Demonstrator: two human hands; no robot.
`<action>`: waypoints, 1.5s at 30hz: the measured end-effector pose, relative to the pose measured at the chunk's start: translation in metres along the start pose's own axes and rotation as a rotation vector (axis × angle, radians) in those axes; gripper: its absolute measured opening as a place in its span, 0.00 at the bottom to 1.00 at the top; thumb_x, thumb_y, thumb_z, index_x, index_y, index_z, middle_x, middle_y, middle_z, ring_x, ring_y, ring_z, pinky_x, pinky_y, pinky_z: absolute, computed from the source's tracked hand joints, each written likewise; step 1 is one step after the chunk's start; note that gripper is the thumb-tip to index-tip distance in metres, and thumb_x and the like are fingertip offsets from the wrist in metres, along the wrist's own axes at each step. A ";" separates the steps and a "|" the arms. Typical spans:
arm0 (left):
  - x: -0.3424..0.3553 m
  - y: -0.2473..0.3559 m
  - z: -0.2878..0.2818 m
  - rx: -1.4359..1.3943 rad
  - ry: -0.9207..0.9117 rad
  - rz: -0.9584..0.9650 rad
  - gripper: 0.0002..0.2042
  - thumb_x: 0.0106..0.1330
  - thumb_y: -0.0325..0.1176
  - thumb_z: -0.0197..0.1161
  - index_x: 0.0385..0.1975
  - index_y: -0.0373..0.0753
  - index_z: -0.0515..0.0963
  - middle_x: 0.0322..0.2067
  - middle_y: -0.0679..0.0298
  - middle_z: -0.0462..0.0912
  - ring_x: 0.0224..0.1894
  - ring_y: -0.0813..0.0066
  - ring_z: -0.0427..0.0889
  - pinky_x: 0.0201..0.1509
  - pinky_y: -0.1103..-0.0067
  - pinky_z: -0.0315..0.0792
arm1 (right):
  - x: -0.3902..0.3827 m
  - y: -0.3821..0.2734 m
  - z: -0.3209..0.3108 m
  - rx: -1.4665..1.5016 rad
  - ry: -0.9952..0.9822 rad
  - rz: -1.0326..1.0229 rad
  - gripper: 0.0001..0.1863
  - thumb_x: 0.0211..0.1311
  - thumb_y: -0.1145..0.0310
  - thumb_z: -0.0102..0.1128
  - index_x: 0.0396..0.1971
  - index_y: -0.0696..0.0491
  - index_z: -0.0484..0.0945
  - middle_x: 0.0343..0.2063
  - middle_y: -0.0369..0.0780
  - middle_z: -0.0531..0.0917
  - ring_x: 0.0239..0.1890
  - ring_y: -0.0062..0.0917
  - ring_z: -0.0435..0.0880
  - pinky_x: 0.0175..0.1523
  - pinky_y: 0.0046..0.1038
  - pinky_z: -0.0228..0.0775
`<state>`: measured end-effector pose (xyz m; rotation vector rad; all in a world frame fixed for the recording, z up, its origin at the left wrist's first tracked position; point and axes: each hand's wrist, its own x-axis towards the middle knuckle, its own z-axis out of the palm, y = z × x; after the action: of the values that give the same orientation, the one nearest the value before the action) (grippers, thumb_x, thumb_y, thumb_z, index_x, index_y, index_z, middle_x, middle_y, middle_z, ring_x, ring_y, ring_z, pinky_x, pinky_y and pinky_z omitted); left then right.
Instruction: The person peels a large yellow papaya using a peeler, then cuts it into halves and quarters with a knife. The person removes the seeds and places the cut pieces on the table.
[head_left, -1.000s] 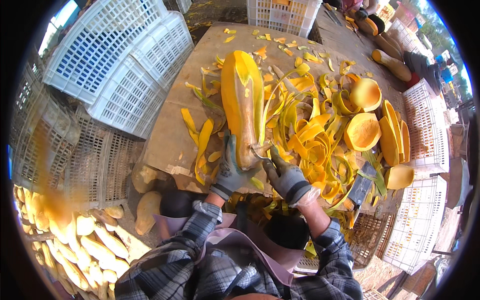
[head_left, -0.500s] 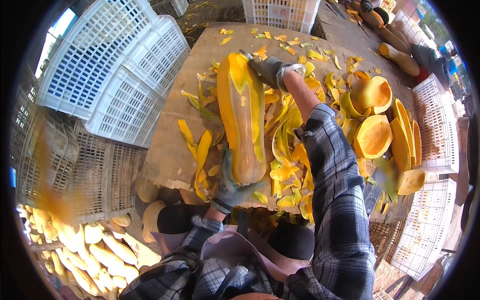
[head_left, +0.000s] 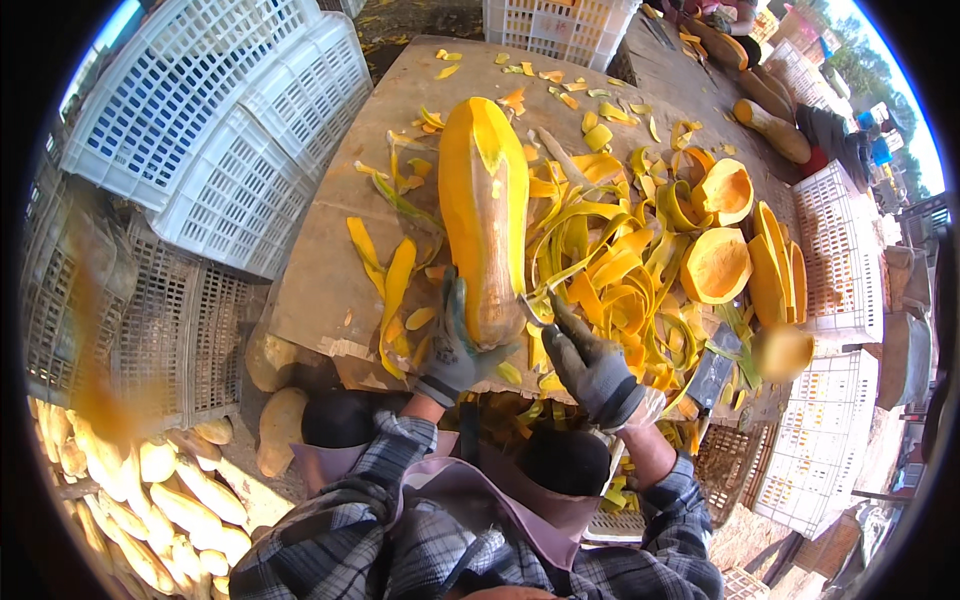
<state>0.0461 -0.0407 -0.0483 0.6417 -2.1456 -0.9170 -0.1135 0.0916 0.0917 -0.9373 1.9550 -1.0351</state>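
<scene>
A long partly peeled squash (head_left: 482,210) lies lengthwise on the worn board (head_left: 340,250), yellow at the far end with streaks of tan skin down it. My gloved left hand (head_left: 459,343) grips its near end from the left and underneath. My gloved right hand (head_left: 590,365) is curled around a small metal peeler (head_left: 535,312), whose head sits at the squash's lower right side. Curled yellow-green peel strips (head_left: 620,275) are heaped to the right, beside cut squash bowls (head_left: 716,264) and long cut pieces (head_left: 775,262).
White plastic crates (head_left: 170,110) are stacked at upper left, with more at the right (head_left: 810,445) and far end (head_left: 550,25). Squashes (head_left: 160,480) are piled at lower left. Another person's hand (head_left: 717,22) is at the far upper-right table among squashes.
Half a second ago my right hand reached to the squash's far end; it has come back down with the peeler to the near right side. My left hand still grips the near end.
</scene>
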 end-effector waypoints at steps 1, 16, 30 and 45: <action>0.002 0.003 0.001 0.007 -0.006 0.004 0.61 0.49 0.50 0.81 0.76 0.40 0.41 0.73 0.37 0.47 0.74 0.35 0.52 0.75 0.53 0.55 | 0.016 -0.008 -0.004 0.006 0.072 -0.029 0.24 0.74 0.71 0.54 0.68 0.56 0.70 0.41 0.37 0.87 0.45 0.15 0.82 0.52 0.19 0.72; 0.003 0.011 0.006 0.170 0.005 -0.096 0.60 0.49 0.51 0.79 0.74 0.32 0.44 0.73 0.37 0.50 0.75 0.40 0.52 0.76 0.58 0.53 | 0.061 -0.036 0.036 -0.623 0.050 -0.005 0.29 0.74 0.47 0.42 0.59 0.57 0.71 0.41 0.60 0.84 0.48 0.55 0.82 0.56 0.47 0.71; -0.002 0.028 0.005 0.097 0.082 -0.093 0.57 0.51 0.53 0.77 0.73 0.30 0.48 0.70 0.34 0.55 0.72 0.37 0.58 0.74 0.55 0.55 | 0.238 -0.119 0.009 -0.806 0.238 -0.166 0.35 0.70 0.41 0.43 0.62 0.54 0.74 0.52 0.58 0.81 0.58 0.50 0.79 0.62 0.41 0.69; -0.004 0.019 0.023 0.040 0.186 -0.105 0.56 0.51 0.49 0.77 0.74 0.31 0.47 0.70 0.37 0.57 0.71 0.39 0.60 0.73 0.55 0.58 | -0.066 -0.029 0.042 -0.759 -0.072 0.041 0.34 0.73 0.54 0.52 0.73 0.54 0.61 0.54 0.58 0.81 0.63 0.45 0.77 0.68 0.35 0.65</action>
<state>0.0284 -0.0167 -0.0472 0.8329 -1.9847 -0.8359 -0.0396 0.1213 0.1163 -1.2905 2.3255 -0.1965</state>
